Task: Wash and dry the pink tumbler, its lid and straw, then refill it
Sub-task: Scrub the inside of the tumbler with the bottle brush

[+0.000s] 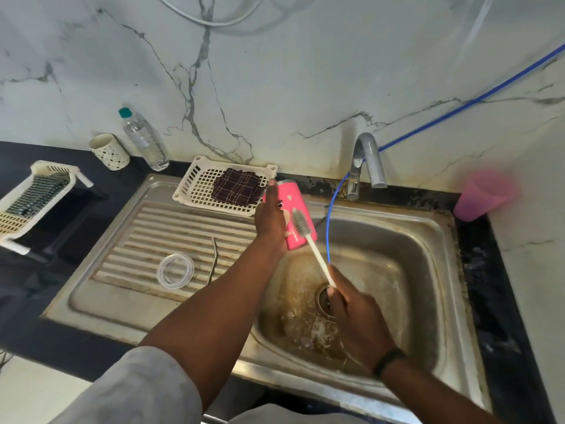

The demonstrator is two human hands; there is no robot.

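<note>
Scrubbing at the sink (428,228), a person's left hand (270,218) grips the pink tumbler (298,209), tilted above the basin's back-left corner, while the right hand (354,316) pinches the white handle of a bottle brush (308,237) whose bristles lie against the tumbler's side. A clear lid (175,271) and a metal straw (214,258) lie on the ribbed drainboard. A dark cloth (237,187) sits in a white basket (195,188) along the back edge, and a pink cup (483,194) stands on the worktop at the right.

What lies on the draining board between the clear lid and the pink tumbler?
In the head view, a thin metal straw lies there, between the clear lid and the pink tumbler.
</note>
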